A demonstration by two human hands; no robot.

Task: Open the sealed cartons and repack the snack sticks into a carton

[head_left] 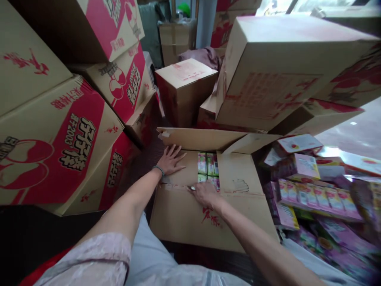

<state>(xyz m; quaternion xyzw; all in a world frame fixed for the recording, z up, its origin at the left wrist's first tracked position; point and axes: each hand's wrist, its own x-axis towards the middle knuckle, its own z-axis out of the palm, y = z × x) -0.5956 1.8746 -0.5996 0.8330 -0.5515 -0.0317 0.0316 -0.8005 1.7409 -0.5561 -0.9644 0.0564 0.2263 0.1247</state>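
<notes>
In front of me lies a cardboard box (184, 222) with its far flap (202, 137) raised. Small green and pink packets (207, 163) show through the gap between its inner flaps. My left hand (172, 161) is spread flat on the left inner flap, fingers apart. My right hand (206, 194) is closed at the middle seam, around what looks like a small knife (192, 188); only its tip shows, pointing left near the torn tape. The near flap lies flat, with red lettering on it.
Red and tan cartons (80, 147) are stacked on the left. A large carton (276, 75) leans over others at the back right, beside a smaller upright carton (184, 87). Several pink and purple candy boxes (318, 196) lie heaped on the right.
</notes>
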